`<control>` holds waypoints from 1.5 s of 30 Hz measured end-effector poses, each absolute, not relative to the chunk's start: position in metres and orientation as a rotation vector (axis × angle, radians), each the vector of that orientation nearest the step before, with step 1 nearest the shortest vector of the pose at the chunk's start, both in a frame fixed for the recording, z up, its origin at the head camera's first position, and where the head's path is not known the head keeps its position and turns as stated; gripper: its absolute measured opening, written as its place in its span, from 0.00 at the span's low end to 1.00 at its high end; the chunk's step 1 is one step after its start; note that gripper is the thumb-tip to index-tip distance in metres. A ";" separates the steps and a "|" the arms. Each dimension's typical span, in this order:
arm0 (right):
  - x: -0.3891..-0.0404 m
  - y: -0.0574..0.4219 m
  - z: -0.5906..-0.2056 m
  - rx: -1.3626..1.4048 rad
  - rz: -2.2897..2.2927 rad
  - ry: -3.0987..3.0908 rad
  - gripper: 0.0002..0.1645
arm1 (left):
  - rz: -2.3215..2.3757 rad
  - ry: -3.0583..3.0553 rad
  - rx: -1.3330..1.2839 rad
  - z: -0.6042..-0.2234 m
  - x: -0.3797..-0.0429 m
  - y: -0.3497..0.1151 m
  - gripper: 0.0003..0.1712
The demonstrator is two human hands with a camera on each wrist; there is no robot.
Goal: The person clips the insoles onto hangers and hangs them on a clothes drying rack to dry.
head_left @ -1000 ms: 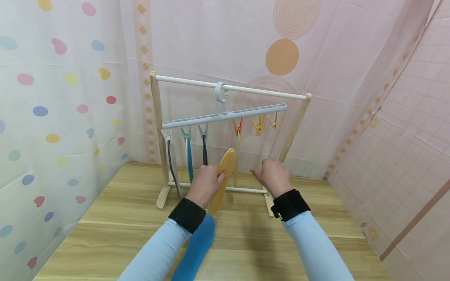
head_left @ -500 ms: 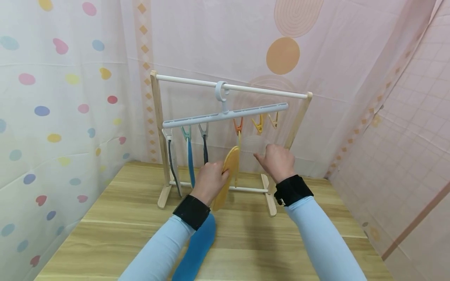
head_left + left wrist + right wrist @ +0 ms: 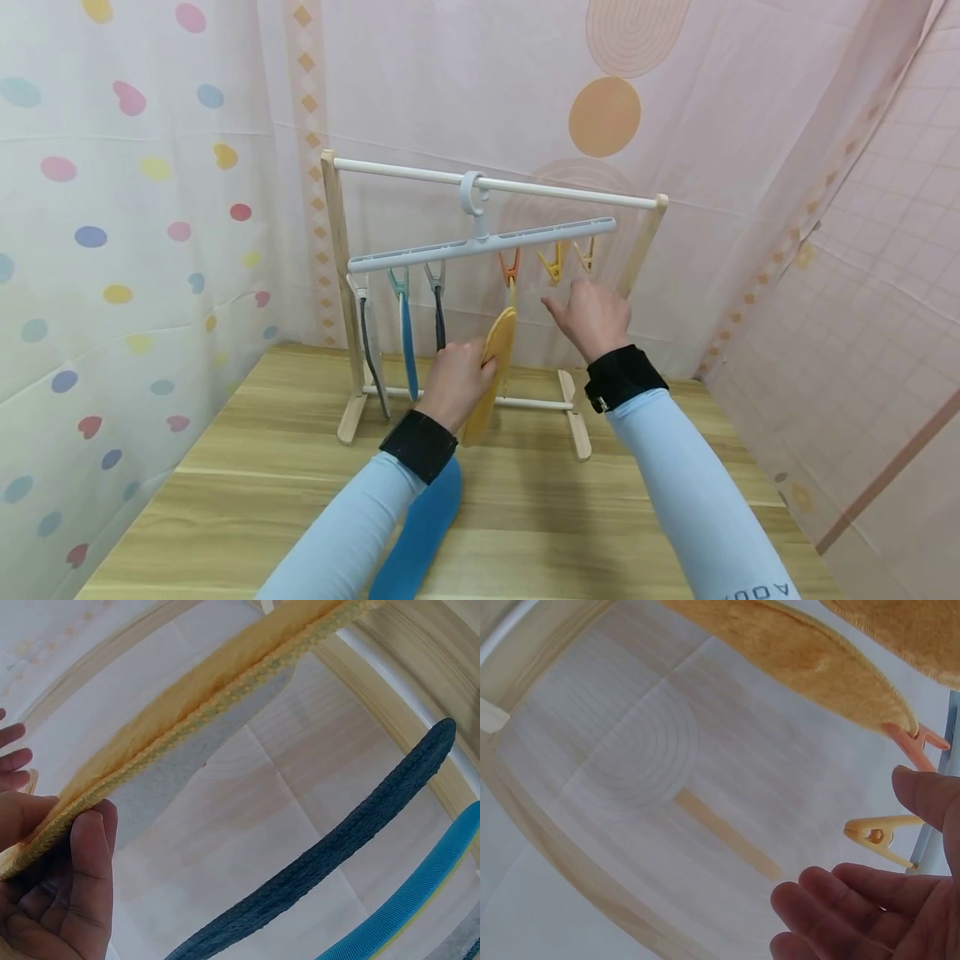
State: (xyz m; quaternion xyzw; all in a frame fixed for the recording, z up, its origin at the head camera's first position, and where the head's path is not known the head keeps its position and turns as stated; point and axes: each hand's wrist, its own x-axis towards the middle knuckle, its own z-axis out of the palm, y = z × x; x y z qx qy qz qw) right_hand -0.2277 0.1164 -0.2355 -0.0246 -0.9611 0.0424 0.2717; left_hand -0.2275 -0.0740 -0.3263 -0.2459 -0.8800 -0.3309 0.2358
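Observation:
My left hand (image 3: pixel 456 382) holds a fuzzy yellow insole (image 3: pixel 501 346) on edge, pinched between thumb and fingers in the left wrist view. A similar yellow insole (image 3: pixel 799 660) hangs just behind it from an orange clip (image 3: pixel 510 268). My right hand (image 3: pixel 597 318) is raised at the right, fingers loosely bent, thumb apart, holding nothing. Closest above it are a yellow clip (image 3: pixel 554 267) and a pale yellow clip (image 3: pixel 585 257), both bare. The clips hang below a grey-blue hanger (image 3: pixel 483 246).
The hanger hooks over the white top bar (image 3: pixel 570 193) of a wooden-sided rack. On its left side hang a grey insole (image 3: pixel 373 358), a blue insole (image 3: pixel 408 346) and a dark insole (image 3: pixel 439 321). Another blue insole (image 3: pixel 420 533) lies on the wooden table (image 3: pixel 225 500), partly under my left arm.
My left hand has carried the yellow insole slightly right and up, closer to the hanging one. My right hand has risen toward the bare clips.

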 end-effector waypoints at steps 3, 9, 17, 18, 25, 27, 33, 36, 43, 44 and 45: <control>-0.232 0.116 -0.231 -0.075 0.091 -2.558 0.36 | -0.915 -2.407 -0.677 -0.327 -0.228 -0.073 0.08; -0.240 0.112 -0.224 -0.129 0.097 -2.529 0.35 | -0.902 -2.397 -0.675 -0.327 -0.229 -0.069 0.08; -0.247 0.106 -0.216 -0.115 0.137 -2.497 0.33 | -0.938 -2.406 -0.675 -0.326 -0.230 -0.062 0.08; -0.248 0.106 -0.215 -0.115 0.146 -2.495 0.33 | -0.945 -2.409 -0.673 -0.325 -0.230 -0.061 0.08; -0.254 0.101 -0.209 -0.155 0.137 -2.478 0.37 | -0.954 -2.423 -0.677 -0.324 -0.230 -0.056 0.08; -0.256 0.099 -0.209 -0.167 0.127 -2.472 0.37 | -0.950 -2.432 -0.674 -0.324 -0.230 -0.054 0.08; -0.263 0.095 -0.209 -0.200 0.090 -2.462 0.38 | -0.901 -2.450 -0.669 -0.325 -0.232 -0.050 0.09; -0.267 0.094 -0.209 -0.194 0.120 -2.448 0.34 | -0.864 -2.445 -0.672 -0.326 -0.232 -0.048 0.09; -0.269 0.091 -0.206 -0.181 0.153 -2.425 0.32 | -0.878 -2.450 -0.704 -0.328 -0.232 -0.044 0.10; -0.268 0.090 -0.205 -0.182 0.137 -2.427 0.32 | -0.881 -2.453 -0.704 -0.328 -0.233 -0.044 0.09; -0.268 0.090 -0.204 -0.183 0.124 -2.428 0.32 | -0.879 -2.454 -0.704 -0.328 -0.233 -0.043 0.09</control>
